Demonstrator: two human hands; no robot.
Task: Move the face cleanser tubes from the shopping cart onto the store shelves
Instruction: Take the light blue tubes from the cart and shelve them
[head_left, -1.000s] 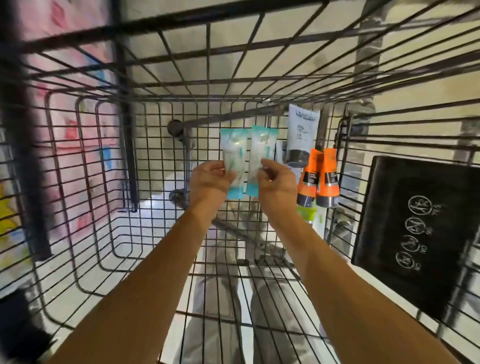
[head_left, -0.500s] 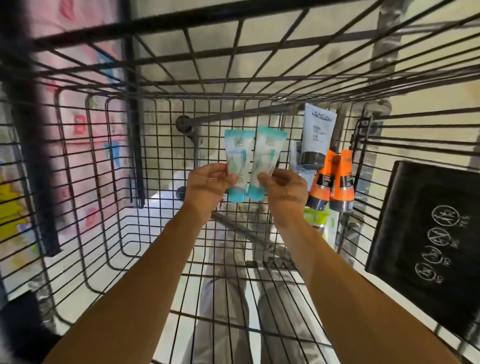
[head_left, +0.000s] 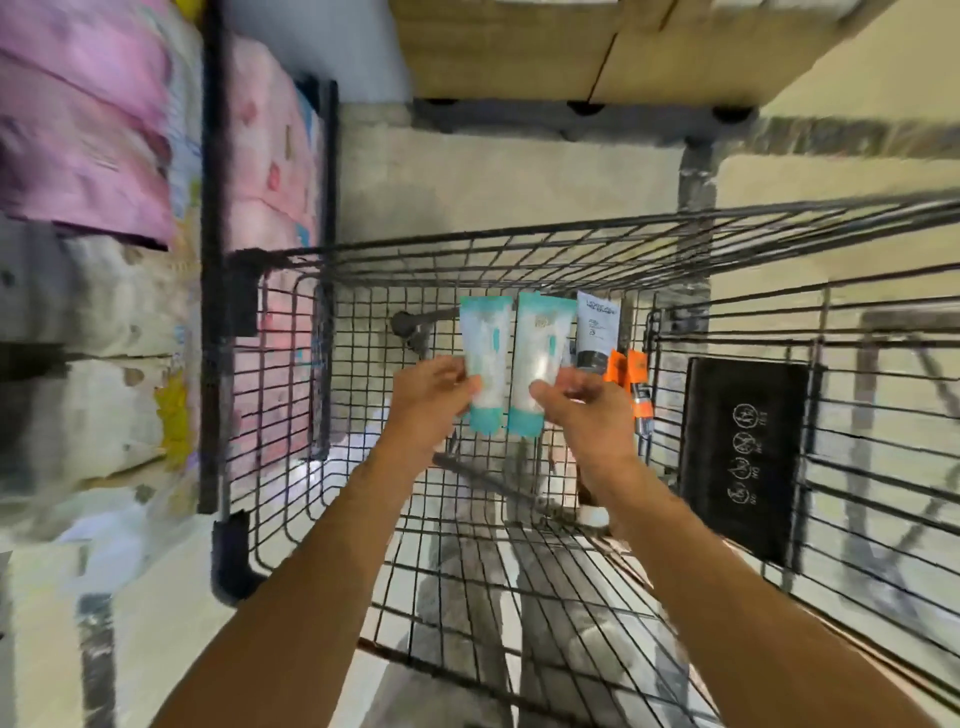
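Since a second ago our view has swung up and back, so the cart (head_left: 519, 249) rim and the pink packs (head_left: 93, 114) on the left now show, and our hands have lifted the two teal tubes higher inside the cart. Our left hand (head_left: 428, 400) pinches the left tube (head_left: 485, 358) near its cap, and our right hand (head_left: 582, 410) pinches the right tube (head_left: 540, 358) the same way, both tubes upright with caps down and just beside each other. Behind them a white tube (head_left: 597, 330) and orange tubes (head_left: 631, 374) stand against the cart's far wall, near a black panel (head_left: 743, 452) on the right.
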